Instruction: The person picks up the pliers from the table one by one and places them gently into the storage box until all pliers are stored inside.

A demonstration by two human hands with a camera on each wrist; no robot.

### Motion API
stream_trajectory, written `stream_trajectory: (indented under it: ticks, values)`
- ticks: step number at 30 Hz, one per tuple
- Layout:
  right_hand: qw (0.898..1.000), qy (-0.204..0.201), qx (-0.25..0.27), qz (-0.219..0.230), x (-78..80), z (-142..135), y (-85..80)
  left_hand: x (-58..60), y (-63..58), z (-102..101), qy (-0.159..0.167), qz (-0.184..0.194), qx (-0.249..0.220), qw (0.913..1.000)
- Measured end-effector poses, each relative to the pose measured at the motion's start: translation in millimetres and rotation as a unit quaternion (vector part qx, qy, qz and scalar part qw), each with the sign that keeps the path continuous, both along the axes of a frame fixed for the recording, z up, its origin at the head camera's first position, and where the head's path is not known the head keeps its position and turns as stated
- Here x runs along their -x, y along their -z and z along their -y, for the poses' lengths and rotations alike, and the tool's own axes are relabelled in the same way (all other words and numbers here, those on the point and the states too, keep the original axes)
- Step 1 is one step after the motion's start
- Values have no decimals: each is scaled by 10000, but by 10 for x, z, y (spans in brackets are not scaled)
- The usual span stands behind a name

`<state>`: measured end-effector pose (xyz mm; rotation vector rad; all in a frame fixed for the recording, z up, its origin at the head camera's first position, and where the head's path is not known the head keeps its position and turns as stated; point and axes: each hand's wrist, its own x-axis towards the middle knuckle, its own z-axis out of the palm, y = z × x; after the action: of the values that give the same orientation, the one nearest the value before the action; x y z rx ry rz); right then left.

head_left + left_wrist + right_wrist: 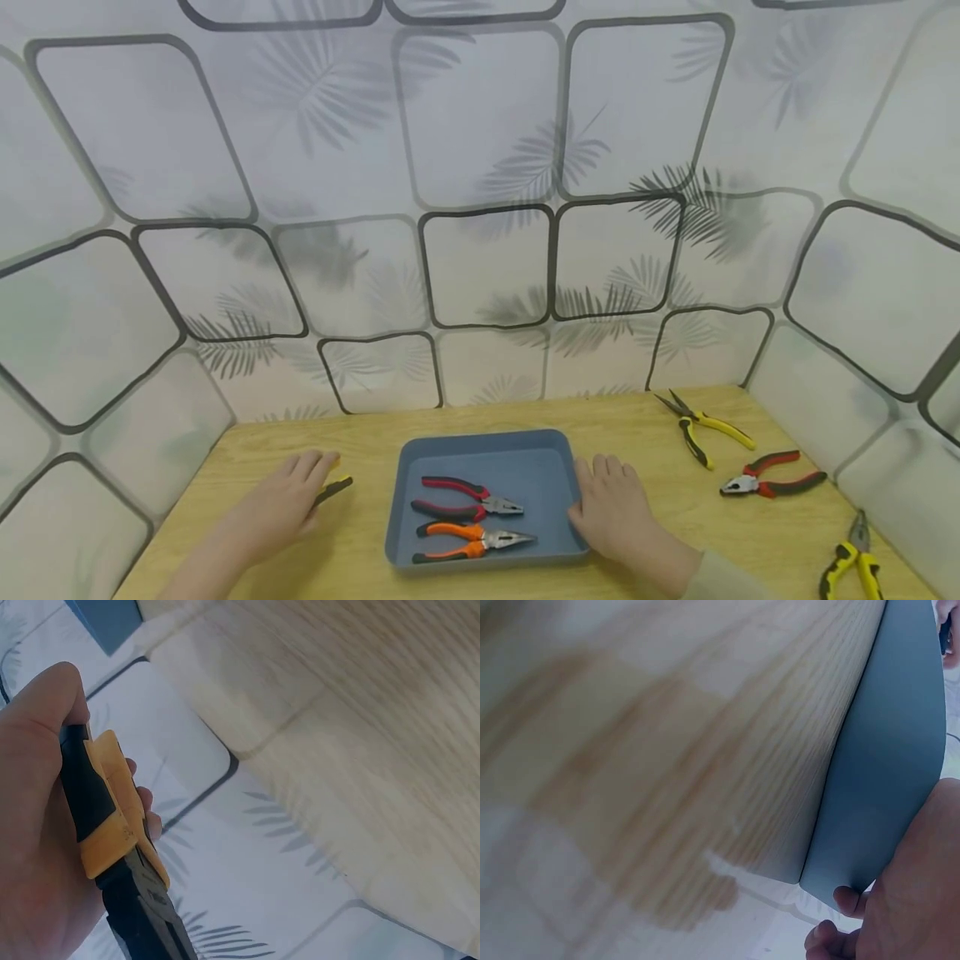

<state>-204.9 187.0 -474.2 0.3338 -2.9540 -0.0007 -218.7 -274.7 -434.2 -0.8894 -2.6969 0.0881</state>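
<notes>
My left hand [288,500] grips pliers [112,802] with yellow and black handles, above the table left of the tray. Their dark jaws point down in the left wrist view; in the head view the hand hides most of them. A blue-grey tray [525,467] sits at the middle of the table. My right hand [615,504] holds its right rim, the thumb over the edge and a fingertip against the outer wall [885,750]. Inside the tray lie red-and-black pliers [480,502] and, nearer me, orange-and-black long-nose pliers [480,540], jaws to the right.
To the right on the wooden table [660,475] lie yellow-and-black long-nose pliers [693,417], red-and-black pliers [761,483] and another yellow-and-black pair [855,550] near the right edge. Patterned cloth walls [487,267] enclose the table's back and sides.
</notes>
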Motion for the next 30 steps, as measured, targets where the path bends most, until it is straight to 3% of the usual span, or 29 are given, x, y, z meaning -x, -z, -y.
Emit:
stream_trajectory:
  ticks: [6, 24, 30]
  values:
    - [10000, -27, -3, 37, 1, -8, -2, 18, -100, -144, 172, 230, 53, 9996]
    - [9999, -9, -103, 16, -3, 1, -11, 45, -223, -420, 392, 262, 27, 9989]
    - [10000, -11, -58, 37, -7, 2, -11, 104, -265, -491, 578, 567, 120, 9966]
